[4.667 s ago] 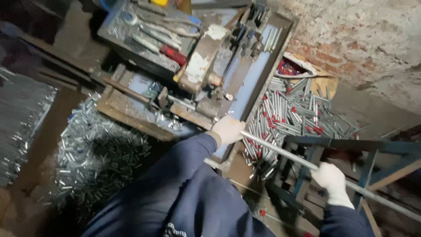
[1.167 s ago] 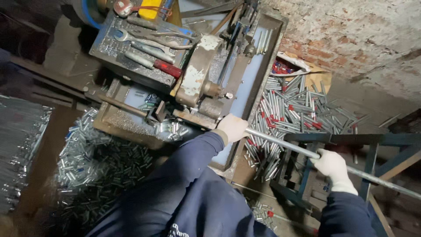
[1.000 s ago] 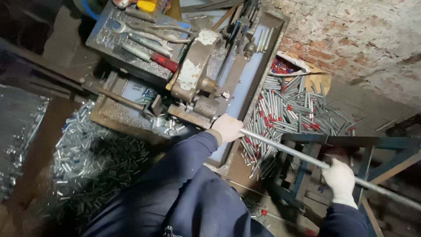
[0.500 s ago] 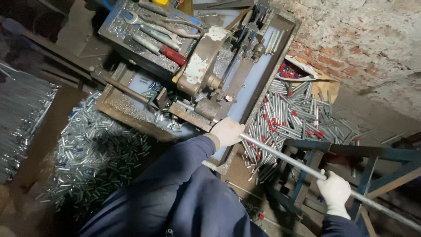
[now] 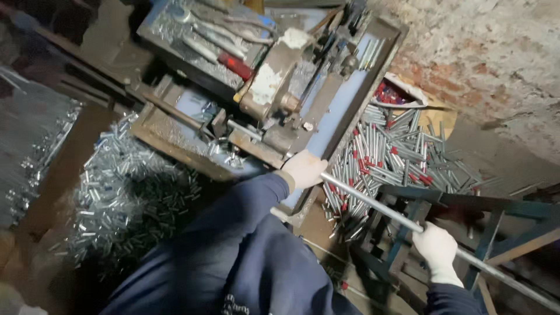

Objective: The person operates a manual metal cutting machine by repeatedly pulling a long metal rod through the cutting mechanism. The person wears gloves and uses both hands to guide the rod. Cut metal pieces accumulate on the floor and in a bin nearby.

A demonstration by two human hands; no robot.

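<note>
Between both gloved fists, long metal rod [image 5: 373, 203]: left hand [image 5: 303, 169] and right hand [image 5: 436, 248] each clenched around it.

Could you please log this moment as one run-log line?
left hand: gripping metal rod at machine | right hand: gripping rod over blue stand

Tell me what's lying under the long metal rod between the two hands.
Under the rod: a pile of short metal tubes, some red-tipped, and a blue metal stand. The floor beneath is hidden.
</note>
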